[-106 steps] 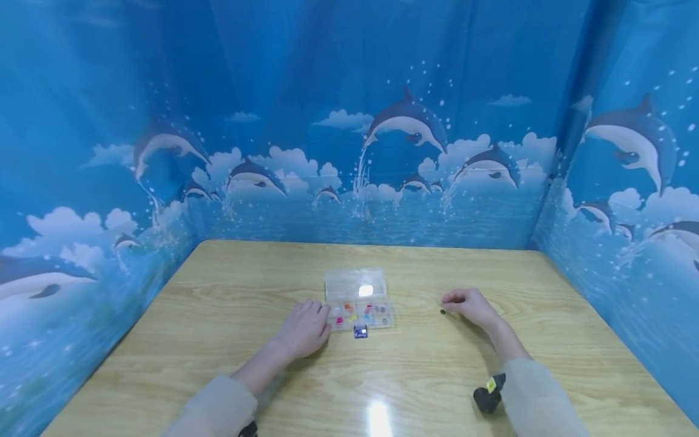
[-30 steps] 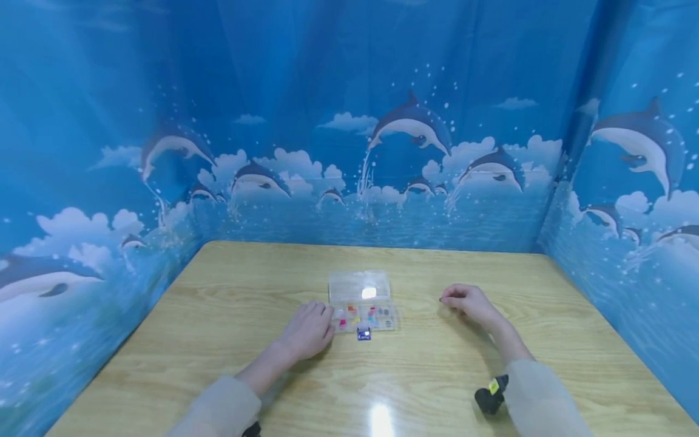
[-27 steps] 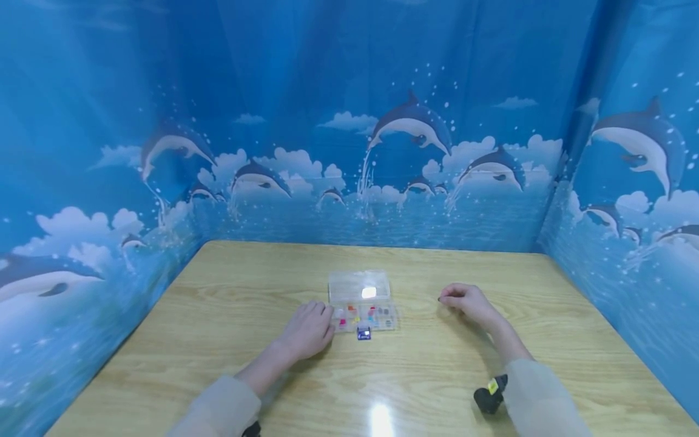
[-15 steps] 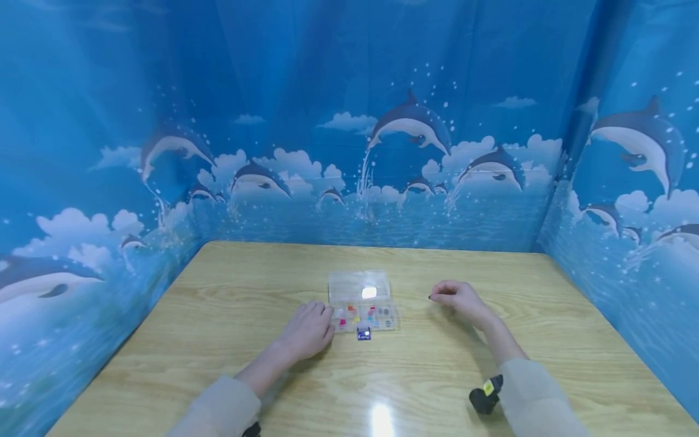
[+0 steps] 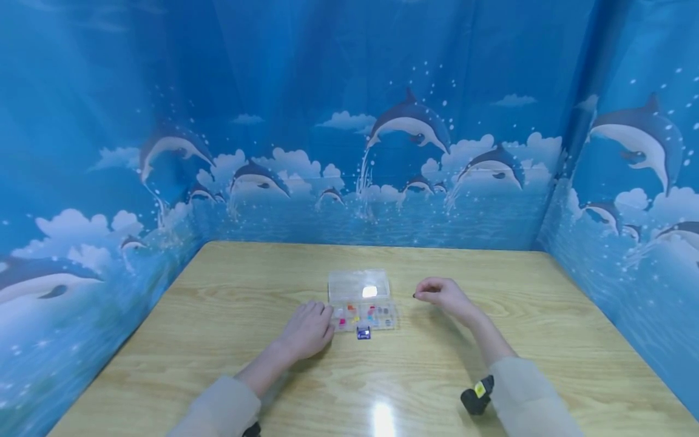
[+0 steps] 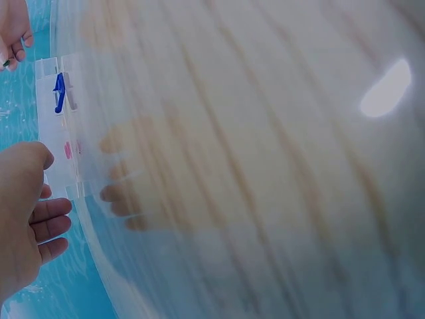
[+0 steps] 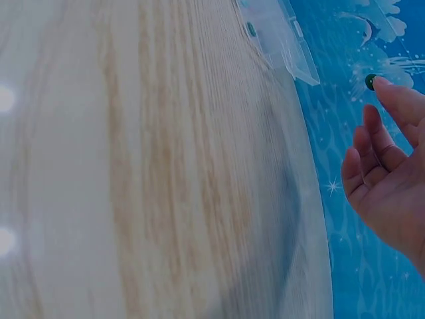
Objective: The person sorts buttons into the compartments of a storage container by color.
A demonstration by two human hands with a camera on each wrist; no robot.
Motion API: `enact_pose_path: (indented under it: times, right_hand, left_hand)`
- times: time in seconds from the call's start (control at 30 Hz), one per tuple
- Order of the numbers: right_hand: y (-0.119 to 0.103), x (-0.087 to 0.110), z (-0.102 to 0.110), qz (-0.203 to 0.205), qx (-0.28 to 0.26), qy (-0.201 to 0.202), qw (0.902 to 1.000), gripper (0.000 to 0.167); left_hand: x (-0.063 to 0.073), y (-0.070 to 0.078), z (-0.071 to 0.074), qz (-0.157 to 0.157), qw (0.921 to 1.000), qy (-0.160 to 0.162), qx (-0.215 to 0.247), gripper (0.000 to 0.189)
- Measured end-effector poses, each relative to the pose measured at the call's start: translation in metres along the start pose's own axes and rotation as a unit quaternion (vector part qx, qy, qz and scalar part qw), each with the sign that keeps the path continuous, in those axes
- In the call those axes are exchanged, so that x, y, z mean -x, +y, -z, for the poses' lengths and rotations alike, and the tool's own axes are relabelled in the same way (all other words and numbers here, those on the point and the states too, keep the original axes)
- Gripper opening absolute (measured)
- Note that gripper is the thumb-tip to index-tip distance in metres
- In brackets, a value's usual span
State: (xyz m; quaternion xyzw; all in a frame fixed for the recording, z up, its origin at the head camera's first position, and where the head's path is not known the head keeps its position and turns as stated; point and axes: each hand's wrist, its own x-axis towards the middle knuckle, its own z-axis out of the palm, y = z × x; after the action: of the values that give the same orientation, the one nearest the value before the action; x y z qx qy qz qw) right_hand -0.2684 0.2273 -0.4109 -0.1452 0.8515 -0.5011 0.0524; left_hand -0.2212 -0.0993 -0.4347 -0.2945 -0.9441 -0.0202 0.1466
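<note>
A clear compartment box (image 5: 357,312) lies on the table, its lid (image 5: 349,284) tipped back. Small colourful pieces sit in its compartments, and a blue clasp (image 5: 363,332) is at its front. My left hand (image 5: 307,331) holds the box's left end; in the left wrist view the thumb (image 6: 41,156) overlaps the box and the index fingertip is beside its end. Off to the right of the box, my right hand (image 5: 445,297) pinches a small round dark green button (image 7: 371,82) between thumb and index finger. The other fingers curve loosely behind.
The wooden table (image 5: 262,382) reflects a bright light near its front. Blue curtains (image 5: 306,206) printed with dolphins stand at the back and on both sides. A black wrist camera (image 5: 477,397) hangs by the right sleeve.
My right hand picks the dark green button up off the table and carries it left, closer to the box. The left hand stays at the box's left end.
</note>
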Motion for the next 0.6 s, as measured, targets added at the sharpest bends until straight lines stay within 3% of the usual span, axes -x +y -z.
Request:
enact_pose_path:
  times: [0.6]
  right_hand:
    - [-0.011, -0.008, -0.023, 0.021, -0.007, -0.022, 0.9995, 0.018]
  left_hand:
    - [0.000, 0.000, 0.002, -0.001, 1.0000, -0.002, -0.005, 0.019]
